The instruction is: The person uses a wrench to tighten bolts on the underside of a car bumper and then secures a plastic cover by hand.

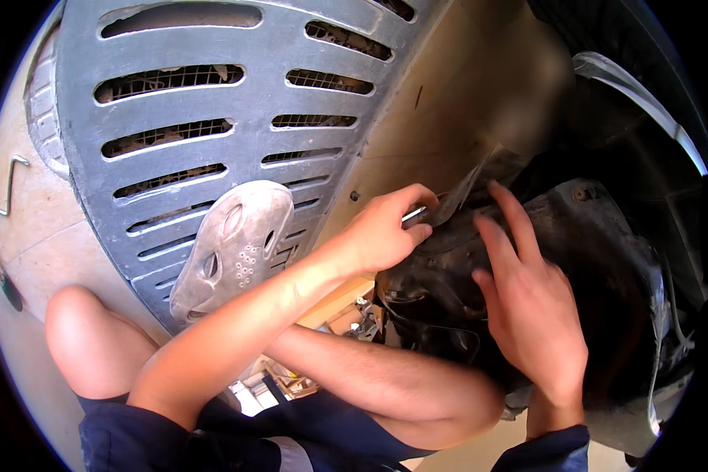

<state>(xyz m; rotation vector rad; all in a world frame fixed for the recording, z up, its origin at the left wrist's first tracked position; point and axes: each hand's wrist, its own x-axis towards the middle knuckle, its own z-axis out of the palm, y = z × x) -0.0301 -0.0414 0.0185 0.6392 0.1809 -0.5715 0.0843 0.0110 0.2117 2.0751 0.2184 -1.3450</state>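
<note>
My left hand (381, 228) has its thumb and fingers closed round a short, thin, shiny metal rod (414, 214); its kind I cannot make out. Beside it, a large dark plastic panel (519, 224) with a dusty edge and small holes reaches from the middle to the right. My right hand (531, 315) is over this panel with its fingers apart, the fingertips near its upper edge. Whether they touch it I cannot tell. A thin, greyish clear strip (464, 193) lies between the two hands. Deep shadow hides much of the panel.
A grey slotted metal platform (267, 94) fills the upper left. A pale clog sole (232, 252) is up against it. On the tiled floor at the far left are a hex key (10, 185) and a green-handled tool (8, 287). Below my left arm sits a cardboard box (342, 322) of small parts.
</note>
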